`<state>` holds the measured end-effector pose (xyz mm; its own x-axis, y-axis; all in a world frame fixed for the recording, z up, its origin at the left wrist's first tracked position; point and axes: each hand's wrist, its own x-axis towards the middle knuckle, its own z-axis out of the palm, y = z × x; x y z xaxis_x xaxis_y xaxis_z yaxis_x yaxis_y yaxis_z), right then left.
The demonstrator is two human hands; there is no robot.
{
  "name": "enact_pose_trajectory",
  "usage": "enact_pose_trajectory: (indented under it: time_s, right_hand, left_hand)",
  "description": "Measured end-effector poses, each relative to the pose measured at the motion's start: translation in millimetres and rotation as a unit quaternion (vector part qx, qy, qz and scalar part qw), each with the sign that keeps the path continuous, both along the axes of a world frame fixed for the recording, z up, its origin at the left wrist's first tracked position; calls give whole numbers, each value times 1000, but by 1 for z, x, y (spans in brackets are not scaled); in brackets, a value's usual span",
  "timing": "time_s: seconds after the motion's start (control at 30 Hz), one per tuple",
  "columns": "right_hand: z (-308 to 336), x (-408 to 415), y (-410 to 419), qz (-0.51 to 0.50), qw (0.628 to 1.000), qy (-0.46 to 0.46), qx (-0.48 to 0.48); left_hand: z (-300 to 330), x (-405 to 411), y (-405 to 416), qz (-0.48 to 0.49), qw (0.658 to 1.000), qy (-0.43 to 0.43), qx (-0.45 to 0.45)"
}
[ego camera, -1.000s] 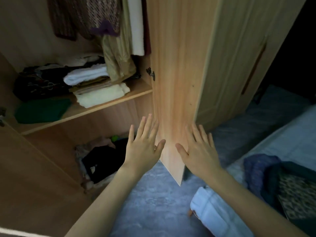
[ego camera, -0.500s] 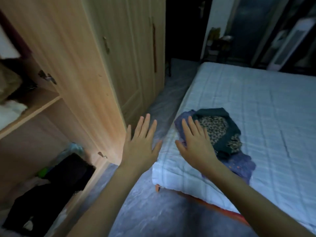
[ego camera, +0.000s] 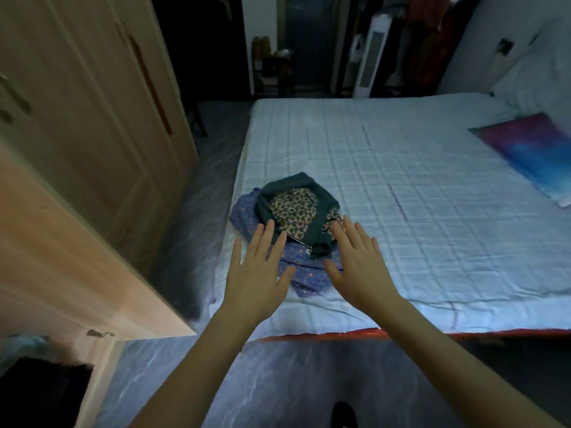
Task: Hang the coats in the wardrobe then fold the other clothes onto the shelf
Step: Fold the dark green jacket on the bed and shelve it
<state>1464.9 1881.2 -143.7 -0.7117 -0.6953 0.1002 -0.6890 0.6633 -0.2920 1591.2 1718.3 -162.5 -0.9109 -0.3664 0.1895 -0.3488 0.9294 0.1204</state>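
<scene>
Two bare hands are reaching out over the near edge of the bed, both palms down with fingers spread and nothing in them. The left hand is hovering at the near left side of the small pile of clothes; the right hand is hovering at its near right side. Whether any fingertip is actually touching cloth, I cannot tell. Both forearms are stretching forward side by side, roughly parallel, and are crossing the strip of floor between wardrobe and bed.

The pile is holding two garments that I can count: one dark green coat with a leopard-print lining showing and a zip along its opened edge, which is lying on top of one blue garment dotted with small specks. The pile is sitting near the bed's left near corner, on a pale checked sheet.

One open wardrobe door is jutting out at the left, with the closed wardrobe doors behind it. One purple and blue pillow is lying at the bed's far right side, well apart from the clothes. A white tower fan is standing beyond the far end of the bed.
</scene>
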Motion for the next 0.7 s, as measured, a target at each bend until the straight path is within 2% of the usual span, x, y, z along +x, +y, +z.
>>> enact_pose_trajectory:
  time_s: [0.27, 0.5, 0.7]
  right_hand:
    - [-6, -80, 32, -16, 999, -27, -5]
    - [-3, -187, 33, 27, 1000, -12, -4]
    - [-29, -264, 6, 74, 997, -29, 19]
  left_hand:
    - [2, -89, 21, -20, 1000, -3, -8]
    - [1, -179, 33, 31, 999, -17, -3]
    - [-12, -228, 25, 89, 995, -44, 14]
